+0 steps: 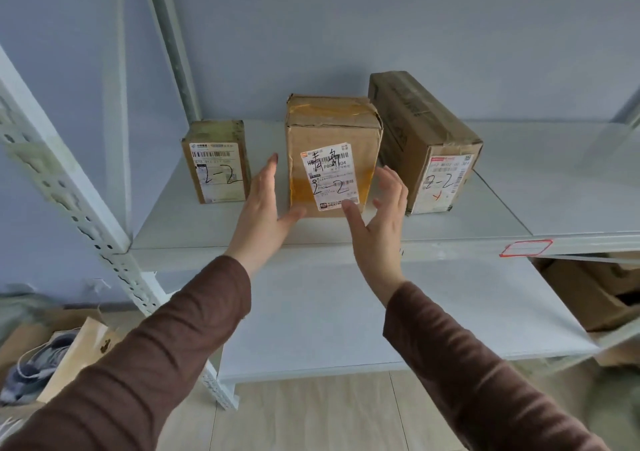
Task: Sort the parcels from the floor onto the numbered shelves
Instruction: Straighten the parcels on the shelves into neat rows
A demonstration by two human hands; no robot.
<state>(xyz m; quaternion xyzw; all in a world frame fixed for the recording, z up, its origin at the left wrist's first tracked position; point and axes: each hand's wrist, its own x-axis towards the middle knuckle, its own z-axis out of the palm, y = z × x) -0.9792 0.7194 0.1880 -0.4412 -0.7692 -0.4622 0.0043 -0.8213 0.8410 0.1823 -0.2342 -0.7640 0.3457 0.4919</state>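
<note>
The step in hand looks like the setting-down of the middle parcel (332, 152) on the shelf (502, 191): it stands upright on the shelf board, label facing out, with "2-2" handwritten across the label. The left hand (263, 201) flanks the middle parcel's left side with fingers straight, its thumb at or just under the front lower edge; whether it touches the cardboard I cannot tell. The right hand (377, 215) hovers at the middle parcel's right front corner, fingers spread and relaxed, grasping nothing. Both hands read as released.

To the left of the middle parcel stands a smaller parcel (216, 161), and to its right a longer parcel (426, 145), both also marked "2-2", so this one appears correctly sorted. The next move likely calls for drawing both hands clear without nudging it, then turning to the floor for another.

The middle parcel is brown cardboard, corners dented, with yellowish tape over the top and front.
</note>
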